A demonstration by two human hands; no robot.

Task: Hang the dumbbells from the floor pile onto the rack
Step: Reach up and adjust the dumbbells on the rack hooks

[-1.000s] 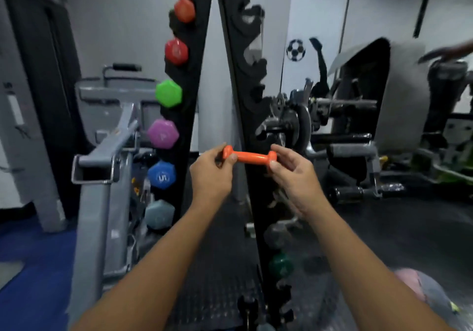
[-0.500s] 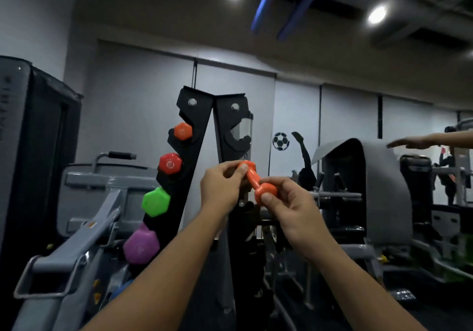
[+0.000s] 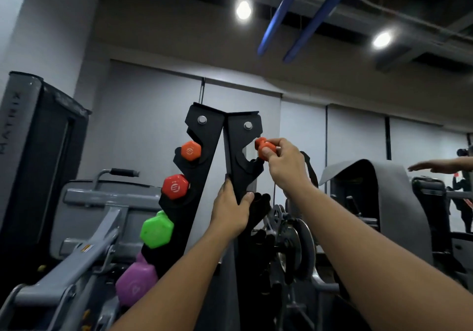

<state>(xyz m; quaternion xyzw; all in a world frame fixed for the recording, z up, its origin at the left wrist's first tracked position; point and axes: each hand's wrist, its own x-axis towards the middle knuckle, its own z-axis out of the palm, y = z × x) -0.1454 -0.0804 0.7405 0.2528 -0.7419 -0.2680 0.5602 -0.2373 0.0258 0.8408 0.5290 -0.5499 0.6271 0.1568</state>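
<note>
A grey exercise machine is seen at the lower left, and a second grey machine at the right. Between them a black A-shaped rack is stood upright, its two notched sides meeting at the top. On the left side four dumbbells are hung one below another: an orange one in the top notch, a red one under it, then a green one, then a purple one lowest in view. The right side of the rack is gripped by the left hand, thumb on one edge and fingers wrapped round the other. A small orange dumbbell is pinched at its near end by the right hand and held up beside the top notch of the right side, just outside the notch mouth; contact with the rack cannot be told. Another person's outstretched hand is seen at the far right.
</note>
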